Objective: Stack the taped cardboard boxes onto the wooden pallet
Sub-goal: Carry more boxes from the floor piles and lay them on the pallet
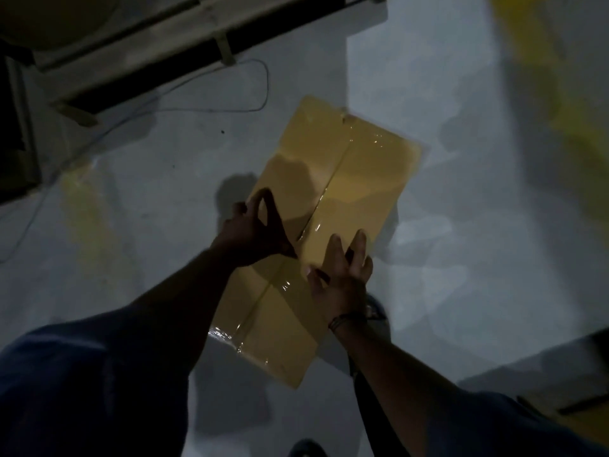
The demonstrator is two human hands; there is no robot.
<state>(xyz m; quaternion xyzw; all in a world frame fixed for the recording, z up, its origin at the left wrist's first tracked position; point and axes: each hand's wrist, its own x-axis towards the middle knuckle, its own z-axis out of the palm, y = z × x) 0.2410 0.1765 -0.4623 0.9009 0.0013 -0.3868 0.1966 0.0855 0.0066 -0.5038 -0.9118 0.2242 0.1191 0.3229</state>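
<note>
While the taped box (339, 192) was held over the grey floor (461, 94), well apart from the wooden frame (131, 44), possibly the pallet, right hand (342, 275) fingers were laid straight and spread on top. Left hand (255, 229), shadowed: thumb and forefinger spread, curl untold. Grips under opposite edges were judged steadier.

Dim, underexposed, blurred edges, glare on tape (330, 189), shadows across floor (184, 179)
</note>
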